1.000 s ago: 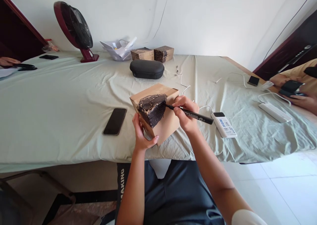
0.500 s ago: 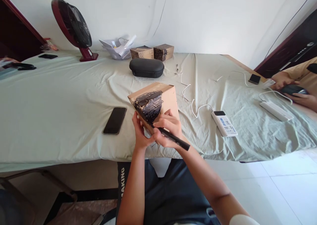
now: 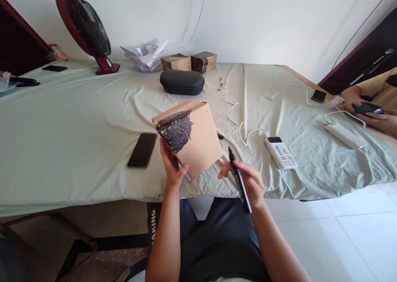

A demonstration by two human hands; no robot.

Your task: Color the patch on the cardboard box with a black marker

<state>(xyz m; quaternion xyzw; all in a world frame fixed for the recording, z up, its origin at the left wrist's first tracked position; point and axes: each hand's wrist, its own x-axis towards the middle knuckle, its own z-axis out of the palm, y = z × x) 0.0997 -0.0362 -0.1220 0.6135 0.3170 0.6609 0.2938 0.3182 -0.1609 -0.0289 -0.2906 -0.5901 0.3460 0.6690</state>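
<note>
My left hand (image 3: 173,166) grips a brown cardboard box (image 3: 198,143) by its near left edge, thumb on the front face. The box is tilted above the table. A patch of black marker scribble (image 3: 175,132) covers the left part of that face. Right of the box, my right hand (image 3: 248,180) holds a black marker (image 3: 238,178), tip uncovered and pointing up, apart from the cardboard. A small black piece (image 3: 220,136), perhaps the marker's cap, lies just beyond the box's right edge. A dark phone (image 3: 142,150) lies left of my left hand.
On the cloth-covered table (image 3: 77,145) stand a black case (image 3: 182,82), two scribbled boxes (image 3: 204,62), a plastic basket (image 3: 145,60) and a fan (image 3: 85,27). A power bank (image 3: 281,152) with a white cable lies right. Another person's hands (image 3: 378,118) hold a dark object at far right.
My right hand has drawn the marker off the box, moving right and toward me. In my left hand the box has shifted and turned slightly left, showing more of its plain face.
</note>
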